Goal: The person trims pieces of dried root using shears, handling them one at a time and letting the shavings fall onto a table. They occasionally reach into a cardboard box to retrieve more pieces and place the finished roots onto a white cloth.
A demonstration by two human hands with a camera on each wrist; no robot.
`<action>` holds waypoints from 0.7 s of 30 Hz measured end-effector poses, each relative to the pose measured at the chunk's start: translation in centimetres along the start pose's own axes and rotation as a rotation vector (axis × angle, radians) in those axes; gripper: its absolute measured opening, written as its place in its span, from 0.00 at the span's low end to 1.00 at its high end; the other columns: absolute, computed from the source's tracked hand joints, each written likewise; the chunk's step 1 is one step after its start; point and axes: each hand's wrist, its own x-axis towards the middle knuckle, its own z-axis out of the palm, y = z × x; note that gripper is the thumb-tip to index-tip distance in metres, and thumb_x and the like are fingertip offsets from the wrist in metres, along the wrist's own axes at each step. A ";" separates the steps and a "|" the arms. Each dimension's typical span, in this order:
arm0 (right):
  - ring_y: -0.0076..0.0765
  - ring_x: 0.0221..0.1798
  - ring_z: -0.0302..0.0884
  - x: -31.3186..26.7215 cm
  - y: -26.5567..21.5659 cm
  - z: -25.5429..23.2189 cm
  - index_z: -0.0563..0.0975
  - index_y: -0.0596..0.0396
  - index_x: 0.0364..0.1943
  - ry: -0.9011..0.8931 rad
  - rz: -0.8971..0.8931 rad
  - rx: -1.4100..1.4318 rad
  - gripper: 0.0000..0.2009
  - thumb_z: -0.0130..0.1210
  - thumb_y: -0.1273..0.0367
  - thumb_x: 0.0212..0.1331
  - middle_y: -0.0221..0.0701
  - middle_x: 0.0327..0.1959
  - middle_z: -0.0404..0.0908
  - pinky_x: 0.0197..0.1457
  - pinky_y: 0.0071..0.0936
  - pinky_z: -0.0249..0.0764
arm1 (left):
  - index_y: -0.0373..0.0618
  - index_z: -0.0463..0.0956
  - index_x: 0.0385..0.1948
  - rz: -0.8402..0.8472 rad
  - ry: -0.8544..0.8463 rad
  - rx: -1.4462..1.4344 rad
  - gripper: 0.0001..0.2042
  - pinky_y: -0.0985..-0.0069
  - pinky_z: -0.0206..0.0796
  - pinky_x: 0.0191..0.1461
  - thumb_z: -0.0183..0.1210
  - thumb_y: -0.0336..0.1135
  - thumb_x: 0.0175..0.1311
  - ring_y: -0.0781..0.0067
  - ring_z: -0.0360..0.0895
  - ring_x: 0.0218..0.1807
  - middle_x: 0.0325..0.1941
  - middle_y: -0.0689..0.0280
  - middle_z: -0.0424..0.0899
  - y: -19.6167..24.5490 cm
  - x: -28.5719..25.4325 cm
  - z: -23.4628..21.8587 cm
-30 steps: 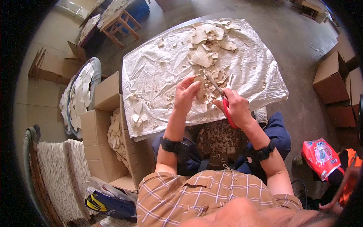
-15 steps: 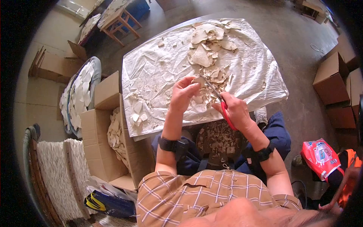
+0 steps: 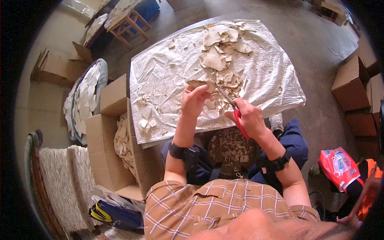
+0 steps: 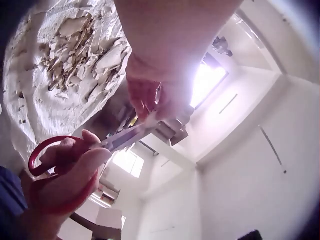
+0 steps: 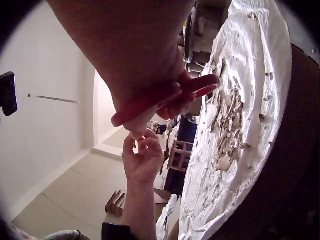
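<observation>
My left hand (image 3: 193, 101) pinches a thin, flat cream-coloured piece (image 3: 195, 83) with a darker edge between thumb and fingers, over the near middle of the table. In my right hand (image 3: 251, 115) are scissors with red handles (image 3: 240, 123). Their metal blades (image 3: 225, 94) point up and left, the tips right at the piece's right end. From the left wrist, the blades (image 4: 124, 138) reach to the left fingertips, and the piece is mostly hidden by the hand. The right wrist view shows the red handles (image 5: 150, 102) around the right hand, with the left hand (image 5: 144, 162) beyond.
A white sheet (image 3: 272, 68) covers the table, with a heap of flat pieces (image 3: 216, 58) and scraps on it. Below its near edge is a dark container (image 3: 232, 150) of scraps. An open cardboard box (image 3: 106, 152) stands left; more boxes (image 3: 350, 86) are at right.
My left hand has turned the cream-coloured piece so that it extends leftward, after bringing it to the blades. The scissors and right hand have shifted only slightly.
</observation>
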 end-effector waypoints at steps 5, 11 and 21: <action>0.52 0.26 0.74 -0.2 0.1 0.4 0.70 0.56 0.34 0.007 0.010 0.078 0.19 0.55 0.54 0.49 0.43 0.23 0.75 0.26 0.41 0.69 | 0.39 0.73 0.30 -0.051 0.043 0.202 0.04 0.79 0.69 0.24 0.53 0.30 0.58 0.75 0.77 0.25 0.26 0.62 0.79 0.2 -0.4 1.4; 0.53 0.26 0.74 -0.2 0.3 0.9 0.70 0.56 0.33 -0.048 0.086 0.059 0.18 0.54 0.54 0.51 0.44 0.21 0.74 0.27 0.42 0.68 | 0.40 0.70 0.32 -0.078 0.079 0.294 0.06 0.82 0.66 0.23 0.53 0.32 0.59 0.78 0.74 0.22 0.25 0.64 0.77 0.4 -0.4 2.2; 0.51 0.28 0.75 0.0 0.0 0.1 0.70 0.55 0.36 -0.043 0.028 -0.023 0.21 0.55 0.52 0.48 0.41 0.26 0.75 0.27 0.41 0.70 | 0.39 0.71 0.31 -0.085 -0.055 0.468 0.05 0.85 0.61 0.23 0.55 0.29 0.56 0.85 0.67 0.19 0.22 0.70 0.74 1.6 -0.2 0.3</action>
